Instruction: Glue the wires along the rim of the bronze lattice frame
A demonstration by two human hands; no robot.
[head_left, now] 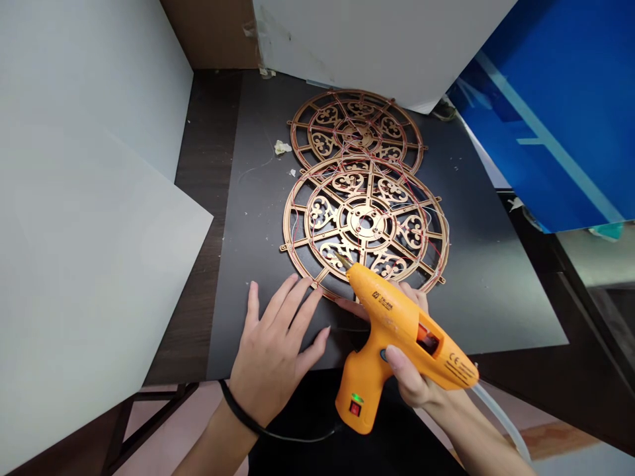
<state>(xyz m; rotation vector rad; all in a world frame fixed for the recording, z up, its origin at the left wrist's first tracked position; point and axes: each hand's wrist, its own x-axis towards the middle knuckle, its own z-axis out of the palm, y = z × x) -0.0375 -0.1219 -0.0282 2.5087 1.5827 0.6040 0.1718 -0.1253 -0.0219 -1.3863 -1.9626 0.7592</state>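
Observation:
My right hand (pixel 409 377) is wrapped round an orange hot glue gun (pixel 391 311), its thumb near the trigger area. The gun's metal nozzle points up and left over the near rim of a round wooden openwork panel (pixel 367 223) with curled cutouts and red and white wires. A green light shows by the red switch on its handle. Beside it my left hand (pixel 278 330) lies with fingers spread, fingertips at the panel's near left edge. Behind, a second similar round panel (pixel 360 132) lies partly under the first. A clear glue stick (pixel 501 420) trails from the gun's rear.
The panels lie on a dark grey board (pixel 253 231) on a dark wooden table (pixel 198 192). White boards stand at left (pixel 89 218) and back (pixel 367 46); a blue sheet (pixel 555 119) stands at right. White scraps (pixel 282 147) lie left of the panels. The gun's black cable (pixel 288 437) runs below my left wrist.

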